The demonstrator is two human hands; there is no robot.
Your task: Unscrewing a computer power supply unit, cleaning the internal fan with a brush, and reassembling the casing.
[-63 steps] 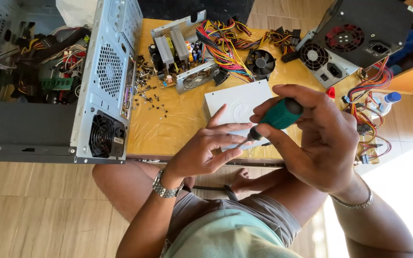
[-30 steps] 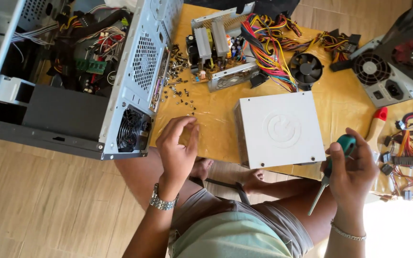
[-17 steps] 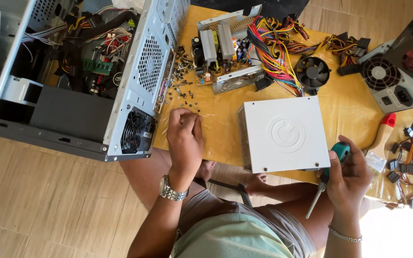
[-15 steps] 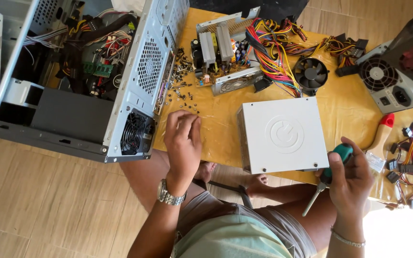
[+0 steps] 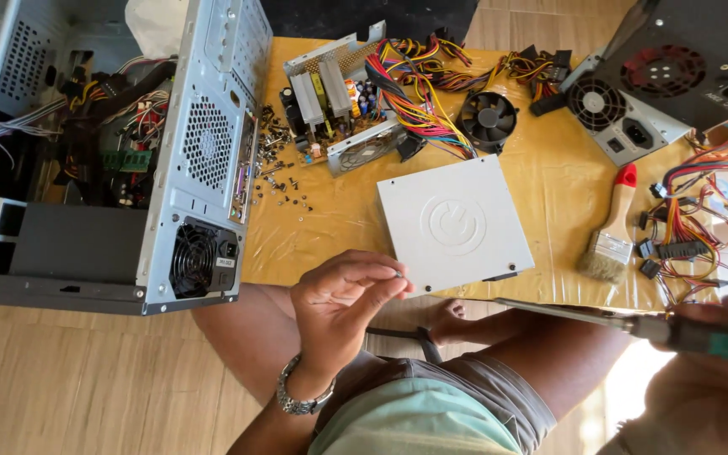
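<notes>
My left hand (image 5: 343,305) hovers near the front edge of the yellow-covered table (image 5: 339,227), its thumb and fingers pinched on a tiny screw (image 5: 398,273). My right hand (image 5: 709,379), low at the right, grips a green-handled screwdriver (image 5: 634,324) whose long shaft points left toward the screw. Just beyond the left fingers lies a flat grey metal cover (image 5: 457,223) with a round embossed mark. A scatter of small screws (image 5: 280,168) lies farther back on the table.
An open computer case (image 5: 128,160) lies on its side at the left. An opened power supply board (image 5: 339,101) with coloured wires, a loose black fan (image 5: 488,118), two more power supply units (image 5: 667,84) and a red-handled brush (image 5: 612,227) sit behind and right.
My left hand has lifted off the table with a screw pinched in its fingers. My right hand has swung the screwdriver level, its tip pointing left.
</notes>
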